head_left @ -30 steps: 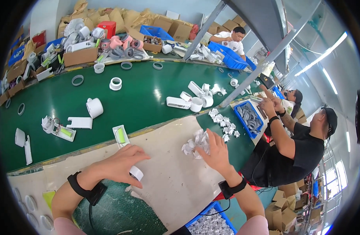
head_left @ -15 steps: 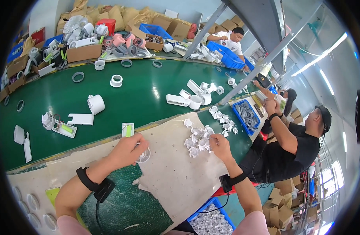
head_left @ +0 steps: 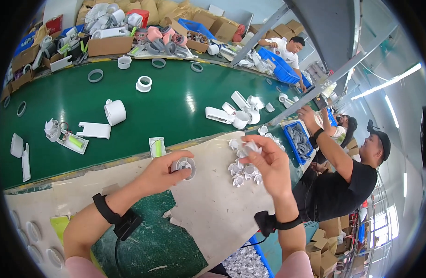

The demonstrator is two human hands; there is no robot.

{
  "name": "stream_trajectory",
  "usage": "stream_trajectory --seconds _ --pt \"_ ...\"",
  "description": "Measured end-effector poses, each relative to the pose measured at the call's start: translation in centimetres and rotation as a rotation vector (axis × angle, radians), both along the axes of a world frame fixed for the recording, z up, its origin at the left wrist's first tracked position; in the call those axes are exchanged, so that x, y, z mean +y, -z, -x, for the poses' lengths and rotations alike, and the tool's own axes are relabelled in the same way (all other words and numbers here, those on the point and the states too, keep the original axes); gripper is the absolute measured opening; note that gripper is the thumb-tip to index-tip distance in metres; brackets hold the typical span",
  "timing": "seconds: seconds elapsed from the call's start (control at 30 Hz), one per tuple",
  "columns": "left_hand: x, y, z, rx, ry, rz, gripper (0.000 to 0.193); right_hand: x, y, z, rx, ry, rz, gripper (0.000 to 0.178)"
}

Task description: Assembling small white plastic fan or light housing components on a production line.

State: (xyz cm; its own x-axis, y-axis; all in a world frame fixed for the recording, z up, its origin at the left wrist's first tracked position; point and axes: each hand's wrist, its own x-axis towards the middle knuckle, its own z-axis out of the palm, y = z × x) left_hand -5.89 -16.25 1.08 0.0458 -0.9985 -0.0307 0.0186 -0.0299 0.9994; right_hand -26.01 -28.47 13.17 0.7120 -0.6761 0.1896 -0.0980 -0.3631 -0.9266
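Observation:
My left hand grips a round white plastic part, its thumb across the part's open, ribbed face. To the right, my right hand pinches a small white pronged plastic piece between thumb and fingers, raised over the worktop. Below and beside that hand lies a loose pile of similar pronged pieces on the beige sheet. The two held parts are apart. Just beyond my left hand, a small white housing with a green insert lies at the belt's near edge.
The green conveyor belt carries white housings, grey rings and a white collar. A blue tray of grey parts stands right, near a co-worker in black. Below sits a blue bin of white pieces.
My right hand has lifted a pronged piece from the pile and come nearer to my left hand. My left hand has moved slightly right, turning the round part's face into view.

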Motion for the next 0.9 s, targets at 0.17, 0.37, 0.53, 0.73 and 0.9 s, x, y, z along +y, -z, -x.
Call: stream_trajectory --seconds 0.17,0.37,0.53,0.73,0.9 --pt "0.3 -0.7 0.4 -0.018 -0.105 0.156 0.061 4.1 1.8 -5.1 -0.239 -0.144 -0.080 0.030" --pt "-0.4 1.3 0.7 0.004 -0.166 0.163 0.066 1.9 9.7 -5.1 -0.358 0.113 -0.374 0.027" --pt "-0.6 0.8 0.8 0.129 -0.227 0.196 0.062 0.8 12.0 -4.8 -0.205 0.125 -0.439 0.024" --pt "-0.6 0.5 0.1 -0.381 -0.412 0.465 0.061 1.8 12.3 -5.5 -0.141 0.127 -0.263 0.019" --pt "-0.5 0.2 0.7 -0.296 -0.331 0.376 0.054 1.4 13.4 -5.2 -0.151 0.145 -0.079 0.026"
